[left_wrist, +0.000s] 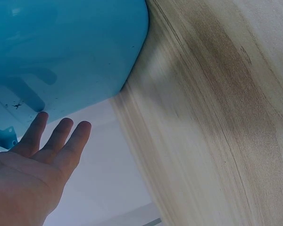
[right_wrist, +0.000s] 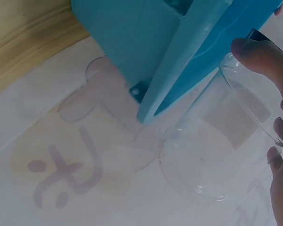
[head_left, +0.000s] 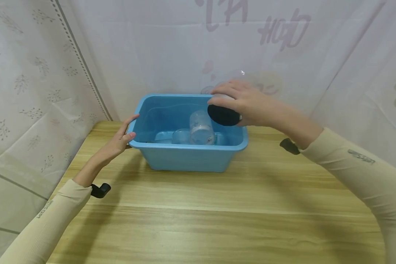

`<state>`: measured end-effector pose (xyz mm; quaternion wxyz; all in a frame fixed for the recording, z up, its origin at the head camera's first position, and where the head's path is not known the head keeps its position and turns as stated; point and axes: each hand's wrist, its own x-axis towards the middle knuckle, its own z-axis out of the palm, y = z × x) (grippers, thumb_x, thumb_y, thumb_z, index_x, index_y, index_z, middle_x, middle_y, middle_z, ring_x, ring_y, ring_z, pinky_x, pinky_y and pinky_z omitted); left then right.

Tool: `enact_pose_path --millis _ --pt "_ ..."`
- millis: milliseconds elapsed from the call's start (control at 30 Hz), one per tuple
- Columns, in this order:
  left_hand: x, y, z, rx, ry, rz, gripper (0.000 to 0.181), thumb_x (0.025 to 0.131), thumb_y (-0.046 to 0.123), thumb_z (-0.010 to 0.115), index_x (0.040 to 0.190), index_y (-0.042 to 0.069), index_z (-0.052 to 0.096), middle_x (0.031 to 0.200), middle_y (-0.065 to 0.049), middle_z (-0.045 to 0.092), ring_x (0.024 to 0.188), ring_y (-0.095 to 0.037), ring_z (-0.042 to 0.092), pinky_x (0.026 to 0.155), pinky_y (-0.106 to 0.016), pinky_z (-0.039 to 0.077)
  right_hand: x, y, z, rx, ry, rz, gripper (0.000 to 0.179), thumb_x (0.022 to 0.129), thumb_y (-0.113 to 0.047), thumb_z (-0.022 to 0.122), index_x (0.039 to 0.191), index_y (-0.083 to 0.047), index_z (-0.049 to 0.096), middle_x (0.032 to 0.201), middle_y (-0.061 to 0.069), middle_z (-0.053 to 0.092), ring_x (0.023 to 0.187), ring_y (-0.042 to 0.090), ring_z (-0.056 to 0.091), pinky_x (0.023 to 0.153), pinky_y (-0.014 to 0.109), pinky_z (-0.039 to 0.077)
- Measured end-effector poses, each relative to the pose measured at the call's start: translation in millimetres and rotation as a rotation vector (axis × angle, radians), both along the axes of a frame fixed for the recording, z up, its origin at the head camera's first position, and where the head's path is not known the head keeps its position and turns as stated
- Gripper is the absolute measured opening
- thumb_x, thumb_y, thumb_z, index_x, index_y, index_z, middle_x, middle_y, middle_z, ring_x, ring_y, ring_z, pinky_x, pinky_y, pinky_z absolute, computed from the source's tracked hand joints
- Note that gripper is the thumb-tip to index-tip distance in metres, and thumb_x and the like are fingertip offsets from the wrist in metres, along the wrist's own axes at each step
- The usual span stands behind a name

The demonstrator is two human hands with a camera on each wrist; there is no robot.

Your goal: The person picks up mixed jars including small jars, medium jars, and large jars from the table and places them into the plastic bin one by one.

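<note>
My right hand (head_left: 247,102) grips a clear plastic jar with a black lid (head_left: 223,115), above the right part of a blue plastic basin (head_left: 188,157). The jar is tilted, its lid facing down toward the basin and me. In the right wrist view, the jar's transparent body (right_wrist: 198,155) points away from the fingers, beside the basin's rim (right_wrist: 179,61). My left hand (head_left: 117,141) rests on the basin's left rim with thumb and index finger; other fingers (left_wrist: 78,143) extend straight beside its outer wall. Inside the basin, a clear jar (head_left: 201,128) leans beside another clear container (head_left: 180,136).
The basin stands on a wood-grain table (head_left: 198,209) near its back edge. Behind it hangs a pale printed curtain (head_left: 171,47), with a patterned one (head_left: 29,99) on the left. A black wrist mount (head_left: 100,190) sits under the left forearm, another (head_left: 289,146) under the right.
</note>
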<state>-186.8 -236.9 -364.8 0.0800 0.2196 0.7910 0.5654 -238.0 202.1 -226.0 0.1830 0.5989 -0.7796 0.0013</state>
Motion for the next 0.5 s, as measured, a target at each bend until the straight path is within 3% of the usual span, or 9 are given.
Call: enact_pose_path --millis 200,500 --pt "0.5 0.1 0.4 0.004 -0.004 0.001 0.067 0.107 0.031 0.041 0.164 0.026 0.006 0.166 -0.004 -0.014 0.145 -0.049 0.015 0.104 -0.073 0.028 0.8 -13 0.3 0.052 0.013 0.033 0.101 0.055 -0.024 0.104 0.141 -0.012 0.052 0.147 0.018 0.047 0.136 0.039 0.039 0.108 0.059 0.032" --pt "-0.5 1.0 0.0 0.027 -0.012 -0.002 0.066 0.108 0.03 0.041 0.164 0.027 0.007 0.166 -0.004 -0.013 0.143 -0.049 0.022 0.104 -0.072 0.029 3.4 -19 -0.1 0.152 0.015 0.05 0.095 0.059 -0.014 0.101 0.142 -0.011 0.055 0.144 0.018 0.05 0.137 0.039 0.039 0.115 0.053 0.026"
